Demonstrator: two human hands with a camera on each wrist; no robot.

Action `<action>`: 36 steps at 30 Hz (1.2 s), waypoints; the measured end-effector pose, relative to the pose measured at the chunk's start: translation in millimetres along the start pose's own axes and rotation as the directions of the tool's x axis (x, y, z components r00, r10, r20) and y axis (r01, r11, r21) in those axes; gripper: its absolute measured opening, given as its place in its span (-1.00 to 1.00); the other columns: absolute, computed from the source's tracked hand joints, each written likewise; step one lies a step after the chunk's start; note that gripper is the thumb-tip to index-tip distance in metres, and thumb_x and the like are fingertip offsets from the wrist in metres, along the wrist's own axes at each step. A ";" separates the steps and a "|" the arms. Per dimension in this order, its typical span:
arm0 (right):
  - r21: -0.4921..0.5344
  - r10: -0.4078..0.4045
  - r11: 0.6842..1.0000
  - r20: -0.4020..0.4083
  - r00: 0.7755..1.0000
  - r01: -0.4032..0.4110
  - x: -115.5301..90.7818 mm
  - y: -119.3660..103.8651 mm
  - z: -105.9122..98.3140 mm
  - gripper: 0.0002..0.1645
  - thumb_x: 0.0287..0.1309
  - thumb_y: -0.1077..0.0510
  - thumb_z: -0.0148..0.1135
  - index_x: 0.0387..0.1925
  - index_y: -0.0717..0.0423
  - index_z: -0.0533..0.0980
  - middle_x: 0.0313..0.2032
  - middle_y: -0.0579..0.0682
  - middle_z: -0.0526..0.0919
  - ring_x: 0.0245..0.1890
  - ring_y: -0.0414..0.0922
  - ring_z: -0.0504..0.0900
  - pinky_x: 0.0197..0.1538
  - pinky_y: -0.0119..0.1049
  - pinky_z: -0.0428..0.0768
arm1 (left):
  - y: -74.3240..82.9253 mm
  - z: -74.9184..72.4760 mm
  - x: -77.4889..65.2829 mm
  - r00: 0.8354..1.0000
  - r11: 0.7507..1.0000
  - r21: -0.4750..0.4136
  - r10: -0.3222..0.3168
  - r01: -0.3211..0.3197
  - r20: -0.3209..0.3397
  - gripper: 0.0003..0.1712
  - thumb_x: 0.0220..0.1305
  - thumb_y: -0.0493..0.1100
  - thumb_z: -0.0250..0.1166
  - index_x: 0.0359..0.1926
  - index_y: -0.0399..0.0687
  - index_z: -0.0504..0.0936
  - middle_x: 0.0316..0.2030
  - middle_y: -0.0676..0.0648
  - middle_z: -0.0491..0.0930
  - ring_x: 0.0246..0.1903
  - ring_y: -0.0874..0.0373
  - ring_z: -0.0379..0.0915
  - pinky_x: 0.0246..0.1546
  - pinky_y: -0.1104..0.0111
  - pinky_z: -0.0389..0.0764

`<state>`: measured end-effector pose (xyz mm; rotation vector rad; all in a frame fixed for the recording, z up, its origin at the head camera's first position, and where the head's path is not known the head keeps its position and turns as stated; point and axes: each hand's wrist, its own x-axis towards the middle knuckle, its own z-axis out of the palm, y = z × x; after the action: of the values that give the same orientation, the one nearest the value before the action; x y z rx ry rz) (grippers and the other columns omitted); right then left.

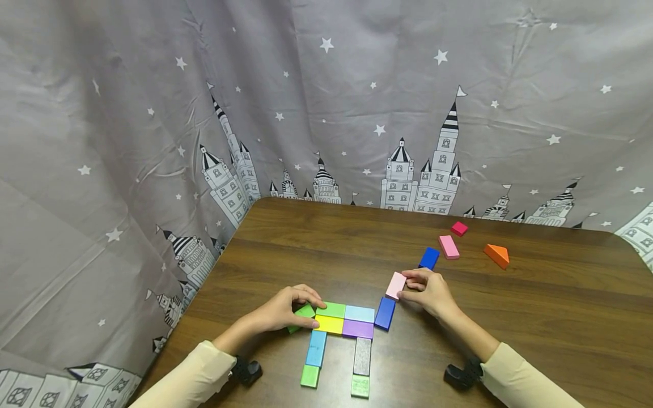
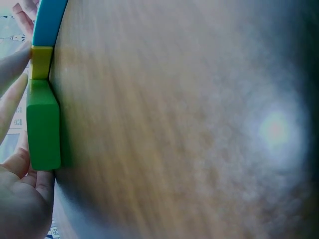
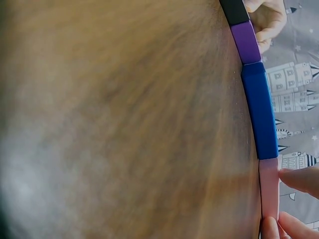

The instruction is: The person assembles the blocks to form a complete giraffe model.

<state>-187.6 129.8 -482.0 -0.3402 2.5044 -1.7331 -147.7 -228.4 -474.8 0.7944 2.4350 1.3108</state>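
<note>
Flat on the table lies a figure of coloured blocks. My right hand (image 1: 432,292) pinches a light pink block (image 1: 395,285) between thumb and fingers; it sits at the upper end of a blue block (image 1: 385,313). In the right wrist view, the pink block (image 3: 269,189) meets that blue block end to end. My left hand (image 1: 283,309) arches over a green block (image 1: 305,311), its thumb and index tips touching the left ends of the yellow block (image 1: 329,324) and the light green block (image 1: 330,309). Light blue (image 1: 359,313) and purple (image 1: 357,328) blocks adjoin these.
Two legs hang below: a blue block (image 1: 316,348) with a green one, and a dark grey block (image 1: 362,357) with another green. Beyond my right hand lie another blue block (image 1: 429,258), a deeper pink block (image 1: 449,247), a red block (image 1: 459,228) and an orange triangle (image 1: 497,255).
</note>
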 end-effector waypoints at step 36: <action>0.056 -0.036 0.998 0.049 0.998 0.033 1.4 0.5 1.7 -0.45 -0.12 0.48 0.51 -0.03 0.60 0.53 -0.05 0.39 0.58 -0.10 0.17 0.65 -0.02 -0.20 0.64 | -2.3 0.0 0.0 1.000 1.000 0.004 0.022 -0.022 -0.003 -0.64 0.10 -0.16 0.54 -0.05 -0.10 0.76 -0.03 -0.04 0.61 0.02 0.09 0.48 0.05 0.30 0.53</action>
<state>-188.7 128.1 -483.0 -0.4197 2.4249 -1.7796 -148.4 -229.4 -476.6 0.8237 2.4382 1.3165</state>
